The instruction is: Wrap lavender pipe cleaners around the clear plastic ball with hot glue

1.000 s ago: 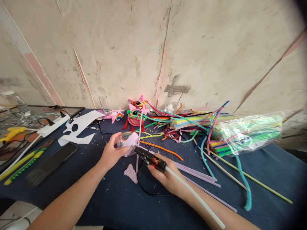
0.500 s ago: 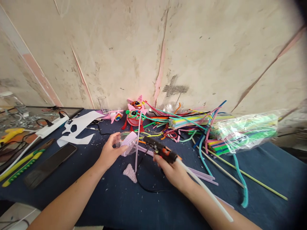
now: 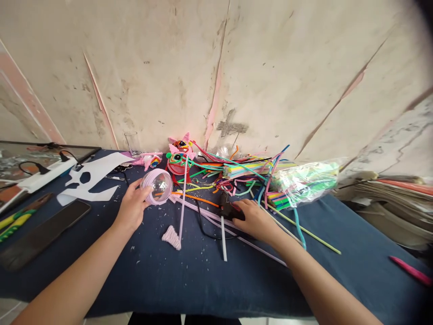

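Clear plastic, ringed with lilac pipe cleaner, is what the left hand (image 3: 132, 208) grips: a small see-through dome (image 3: 157, 185), held up off the dark blue tablecloth (image 3: 189, 280) with its open side turned toward the camera. A second ago that dome sat lower and closer to the nozzle of the glue gun (image 3: 227, 210); now the two are apart. The right hand (image 3: 256, 220) has carried the gun off to the right and set it down on the cloth, where it lies with its white glue stick (image 3: 223, 238) pointing toward the table's near edge. That hand rests flat over the gun's body, fingers loosening, though whether it has fully let go cannot be told. It looks as if a dab of glue has just been laid and the gun is being parked. A lilac coiled cone (image 3: 172, 236) lies on the cloth below the dome, and a heap of coloured pipe cleaners (image 3: 250, 174) sits behind.
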The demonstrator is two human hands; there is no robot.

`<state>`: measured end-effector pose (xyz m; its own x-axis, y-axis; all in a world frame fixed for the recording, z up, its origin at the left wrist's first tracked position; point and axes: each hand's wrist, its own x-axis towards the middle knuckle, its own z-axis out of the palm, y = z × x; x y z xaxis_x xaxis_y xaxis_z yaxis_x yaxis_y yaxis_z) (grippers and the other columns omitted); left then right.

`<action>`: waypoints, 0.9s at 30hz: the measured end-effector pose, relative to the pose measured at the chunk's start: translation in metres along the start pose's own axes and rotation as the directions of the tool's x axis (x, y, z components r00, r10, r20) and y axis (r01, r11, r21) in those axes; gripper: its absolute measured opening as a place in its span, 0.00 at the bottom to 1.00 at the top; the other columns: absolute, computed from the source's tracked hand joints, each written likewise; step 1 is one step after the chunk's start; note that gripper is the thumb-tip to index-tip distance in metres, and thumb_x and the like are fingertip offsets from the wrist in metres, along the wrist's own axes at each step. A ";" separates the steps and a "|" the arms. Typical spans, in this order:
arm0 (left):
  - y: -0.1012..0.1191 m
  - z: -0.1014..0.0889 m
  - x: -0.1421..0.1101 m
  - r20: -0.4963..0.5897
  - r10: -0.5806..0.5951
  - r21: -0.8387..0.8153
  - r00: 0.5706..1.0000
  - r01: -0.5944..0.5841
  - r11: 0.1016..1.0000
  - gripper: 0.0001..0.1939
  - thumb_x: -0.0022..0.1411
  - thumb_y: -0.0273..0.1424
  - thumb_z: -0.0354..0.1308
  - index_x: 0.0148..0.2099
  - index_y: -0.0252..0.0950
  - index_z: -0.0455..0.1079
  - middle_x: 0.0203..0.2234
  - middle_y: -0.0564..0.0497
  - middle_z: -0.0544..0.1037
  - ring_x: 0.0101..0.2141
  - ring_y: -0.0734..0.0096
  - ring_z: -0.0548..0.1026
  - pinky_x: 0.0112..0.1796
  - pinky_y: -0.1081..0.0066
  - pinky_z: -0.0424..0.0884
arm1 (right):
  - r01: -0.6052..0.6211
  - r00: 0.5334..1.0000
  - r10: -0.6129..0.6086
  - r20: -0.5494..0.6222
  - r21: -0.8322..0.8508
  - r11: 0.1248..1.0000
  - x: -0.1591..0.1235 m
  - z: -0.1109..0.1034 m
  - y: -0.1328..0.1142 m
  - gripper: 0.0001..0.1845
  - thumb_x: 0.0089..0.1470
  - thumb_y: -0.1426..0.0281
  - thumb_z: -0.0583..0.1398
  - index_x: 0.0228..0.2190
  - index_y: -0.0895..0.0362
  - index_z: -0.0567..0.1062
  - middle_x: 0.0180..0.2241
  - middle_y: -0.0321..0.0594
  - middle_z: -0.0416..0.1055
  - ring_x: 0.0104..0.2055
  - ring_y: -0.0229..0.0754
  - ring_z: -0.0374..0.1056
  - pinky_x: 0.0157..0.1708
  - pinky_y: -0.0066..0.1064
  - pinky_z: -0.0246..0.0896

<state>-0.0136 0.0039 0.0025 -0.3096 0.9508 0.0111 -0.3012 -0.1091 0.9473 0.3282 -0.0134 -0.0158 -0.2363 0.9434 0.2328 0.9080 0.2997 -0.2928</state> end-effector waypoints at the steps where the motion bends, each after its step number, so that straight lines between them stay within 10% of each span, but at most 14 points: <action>1: 0.000 0.000 0.000 -0.012 0.011 -0.015 1.000 -0.011 1.000 0.30 0.42 0.38 0.70 0.48 0.36 0.66 0.35 0.51 0.75 0.34 0.68 0.75 0.36 0.63 0.74 | 0.017 0.998 -0.015 -0.066 0.019 1.000 0.002 -0.006 -0.003 0.13 0.48 0.73 0.59 0.37 0.60 0.76 0.37 0.50 0.73 0.42 0.52 0.68 0.44 0.41 0.61; 4: 0.000 0.001 -0.001 -0.011 0.016 -0.028 1.000 -0.016 0.999 0.30 0.42 0.38 0.69 0.48 0.36 0.66 0.36 0.50 0.74 0.35 0.67 0.75 0.35 0.63 0.74 | 0.061 0.973 -0.016 -0.228 0.191 0.980 0.016 -0.018 -0.031 0.11 0.55 0.69 0.54 0.31 0.57 0.76 0.32 0.45 0.74 0.38 0.48 0.69 0.40 0.37 0.62; 8: -0.001 -0.001 -0.001 0.020 0.004 0.015 1.000 -0.005 1.000 0.31 0.43 0.38 0.69 0.49 0.37 0.65 0.39 0.49 0.75 0.36 0.66 0.76 0.33 0.67 0.73 | -0.183 0.954 0.064 0.293 0.398 0.899 0.040 0.001 -0.093 0.14 0.54 0.68 0.54 0.22 0.57 0.74 0.21 0.35 0.72 0.23 0.37 0.65 0.25 0.27 0.57; 12: -0.004 -0.005 0.001 0.035 0.034 0.037 0.999 -0.035 0.999 0.34 0.42 0.38 0.70 0.51 0.37 0.64 0.39 0.48 0.75 0.36 0.65 0.76 0.33 0.68 0.72 | -0.275 0.905 0.118 0.409 0.348 0.896 0.054 0.036 -0.131 0.17 0.47 0.69 0.61 0.12 0.57 0.67 0.11 0.33 0.64 0.15 0.34 0.59 0.19 0.27 0.49; 21: -0.006 0.002 -0.007 0.107 -0.016 0.078 0.994 0.008 0.997 0.39 0.39 0.39 0.71 0.53 0.36 0.62 0.42 0.46 0.75 0.42 0.60 0.75 0.39 0.65 0.71 | -0.411 0.875 0.219 0.433 0.421 0.808 0.054 0.032 -0.123 0.16 0.54 0.68 0.53 0.16 0.55 0.67 0.12 0.33 0.66 0.12 0.33 0.56 0.16 0.26 0.49; 27: -0.012 0.000 -0.005 0.112 0.040 0.126 0.993 -0.054 0.991 0.41 0.38 0.40 0.72 0.54 0.35 0.62 0.44 0.43 0.76 0.47 0.55 0.73 0.46 0.59 0.69 | -0.379 0.918 0.248 0.309 0.505 0.775 0.050 0.046 -0.138 0.16 0.34 0.78 0.64 0.08 0.55 0.63 0.13 0.34 0.65 0.25 0.40 0.67 0.25 0.27 0.53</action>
<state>-0.0080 0.0004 -0.0086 -0.2181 0.9723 0.0845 -0.1681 -0.1228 0.9781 0.1752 -0.0009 -0.0062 -0.0987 0.9844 -0.1455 0.6191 -0.0538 -0.7835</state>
